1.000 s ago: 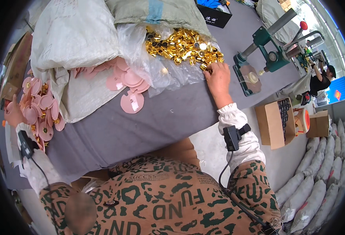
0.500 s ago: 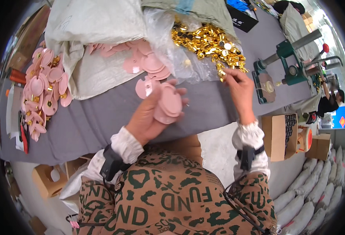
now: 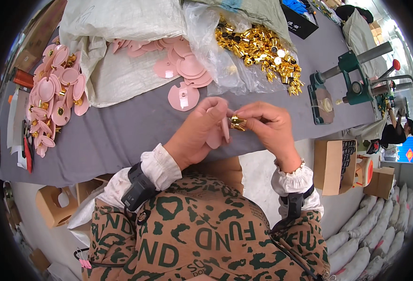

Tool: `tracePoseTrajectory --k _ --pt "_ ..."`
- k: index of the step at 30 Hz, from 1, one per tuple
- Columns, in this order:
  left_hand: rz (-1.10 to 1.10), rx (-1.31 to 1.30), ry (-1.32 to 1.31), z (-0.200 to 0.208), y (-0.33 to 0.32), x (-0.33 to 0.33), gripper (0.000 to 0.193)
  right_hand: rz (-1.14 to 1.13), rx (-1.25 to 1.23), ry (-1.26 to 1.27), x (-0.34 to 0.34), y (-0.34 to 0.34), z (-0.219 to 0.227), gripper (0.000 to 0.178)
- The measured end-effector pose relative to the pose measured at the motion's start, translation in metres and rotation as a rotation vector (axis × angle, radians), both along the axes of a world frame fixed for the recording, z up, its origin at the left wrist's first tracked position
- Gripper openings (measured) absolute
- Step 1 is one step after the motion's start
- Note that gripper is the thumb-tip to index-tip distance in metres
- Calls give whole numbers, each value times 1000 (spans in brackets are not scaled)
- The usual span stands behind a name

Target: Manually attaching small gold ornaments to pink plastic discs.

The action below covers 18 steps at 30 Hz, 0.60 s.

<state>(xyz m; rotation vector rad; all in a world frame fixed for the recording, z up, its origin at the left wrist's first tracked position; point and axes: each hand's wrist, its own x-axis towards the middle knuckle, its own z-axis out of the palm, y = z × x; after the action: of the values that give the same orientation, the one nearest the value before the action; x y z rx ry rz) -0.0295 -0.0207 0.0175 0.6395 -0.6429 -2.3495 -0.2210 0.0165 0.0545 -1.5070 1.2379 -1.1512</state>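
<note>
Above the front edge of the table, my left hand [image 3: 198, 131] is closed round a few flat pink discs [image 3: 215, 136], turned nearly edge-on. A small shiny gold metal fitting [image 3: 238, 122] is pinched in the fingers of my right hand [image 3: 271, 126], right against the discs; whether it sits in a disc I cannot tell. Just beyond my left hand a single notched pink disc [image 3: 183, 97] lies flat on the grey cloth. More pink discs [image 3: 188, 66] spill from a white woven sack [image 3: 122, 23]. Loose gold fittings [image 3: 258, 49] are heaped on clear plastic behind my right hand.
At the left lies a pile of pink discs with gold fittings [image 3: 56, 89], near red-handled pliers [image 3: 28, 152]. A green hand press [image 3: 351, 82] stands at the table's right. Cardboard boxes [image 3: 326, 166] and several stuffed white sacks [image 3: 356, 241] rest on the floor. Another person [image 3: 398, 129] is far right.
My right hand has come from the gold heap to my left hand, bringing a gold fitting. The left hand has turned the discs from face-up to edge-on.
</note>
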Motion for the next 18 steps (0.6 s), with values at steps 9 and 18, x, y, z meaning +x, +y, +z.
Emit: tracePoseTrajectory --k 9,18 --pt "251 92 56 0 2 -1 29 -59 -411 299 32 17 -22 23" --pt "-20 59 33 -13 11 13 31 38 -101 -153 11 10 -43 19"
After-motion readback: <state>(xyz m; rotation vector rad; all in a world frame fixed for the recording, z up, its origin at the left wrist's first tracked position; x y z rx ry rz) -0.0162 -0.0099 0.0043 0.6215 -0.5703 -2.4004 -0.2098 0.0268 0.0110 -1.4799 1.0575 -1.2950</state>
